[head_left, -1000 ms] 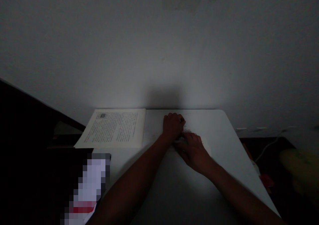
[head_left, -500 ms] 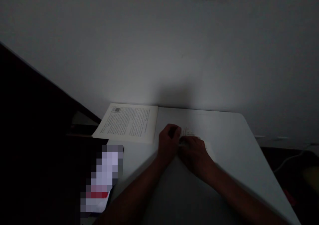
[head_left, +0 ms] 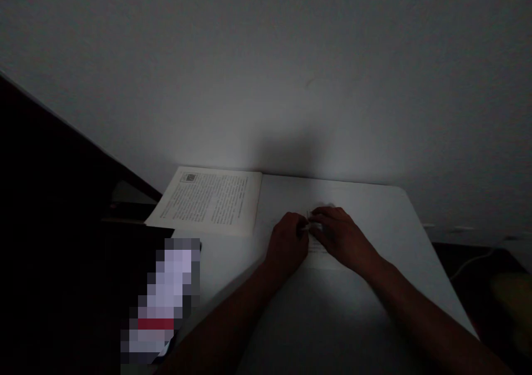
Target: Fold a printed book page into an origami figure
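A small sheet of printed paper (head_left: 322, 260) lies on the white table between my hands, its lower part showing and its upper part largely covered by my fingers. My left hand (head_left: 288, 243) is closed at the paper's left side, thumb and fingers pinching a raised pale bit of it. From the right, my right hand (head_left: 346, 235) reaches over the sheet, with bent fingers and thumb closed at the same raised part. The fingertips of both hands almost meet there. Dim light hides the exact shape of any fold.
An open printed page or booklet (head_left: 210, 200) with a square code rests at the table's back left. A phone with a lit, blurred screen (head_left: 166, 286) lies at the left edge. Behind the white table (head_left: 369, 198) rises a wall (head_left: 266, 76). A cable (head_left: 469, 263) runs at right.
My right hand has moved up and turned, uncovering the paper's lower part. My left hand has shifted slightly right and down, and the paper sits differently under the fingers. The view has shifted slightly.
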{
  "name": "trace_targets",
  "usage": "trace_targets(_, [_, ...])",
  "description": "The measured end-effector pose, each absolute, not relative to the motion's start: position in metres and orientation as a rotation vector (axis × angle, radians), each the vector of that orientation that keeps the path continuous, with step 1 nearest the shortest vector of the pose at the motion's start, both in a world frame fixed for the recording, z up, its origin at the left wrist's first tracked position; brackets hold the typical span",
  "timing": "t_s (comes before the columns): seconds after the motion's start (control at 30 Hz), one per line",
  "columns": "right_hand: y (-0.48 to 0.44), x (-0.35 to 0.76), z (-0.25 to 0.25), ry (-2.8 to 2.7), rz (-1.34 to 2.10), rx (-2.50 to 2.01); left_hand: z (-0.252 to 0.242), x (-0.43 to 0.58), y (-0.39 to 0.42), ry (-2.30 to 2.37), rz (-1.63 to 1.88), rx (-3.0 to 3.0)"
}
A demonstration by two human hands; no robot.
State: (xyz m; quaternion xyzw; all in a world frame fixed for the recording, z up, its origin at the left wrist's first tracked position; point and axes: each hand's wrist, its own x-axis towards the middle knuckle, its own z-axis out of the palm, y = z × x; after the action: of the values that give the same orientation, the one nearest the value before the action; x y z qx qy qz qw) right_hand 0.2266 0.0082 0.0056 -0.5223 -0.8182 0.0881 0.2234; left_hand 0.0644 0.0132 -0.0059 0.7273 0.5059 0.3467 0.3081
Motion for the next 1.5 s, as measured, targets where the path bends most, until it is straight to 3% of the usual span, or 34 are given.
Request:
trace_targets(0.4, [0.086, 0.248, 0.002, -2.377, 0.446, -1.115, -0.007, 0.056, 0.020, 1.180, 0.764, 2.067])
trace_targets(0.73, [0.068, 0.268, -0.005, -2.416, 0.290, -1.034, 0.001, 0.044, 0.029, 0.880, 0.591, 2.428])
trace_targets(1.13, [0.034, 0.281, -0.012, -2.391, 0.161, -1.027, -0.010, 0.043, 0.032, 1.136, 0.842, 2.430])
trace_targets(1.5, [0.022, 0.280, -0.008, -2.402, 0.143, -1.124, -0.011, 0.039, 0.034, 1.211, 0.754, 2.408])
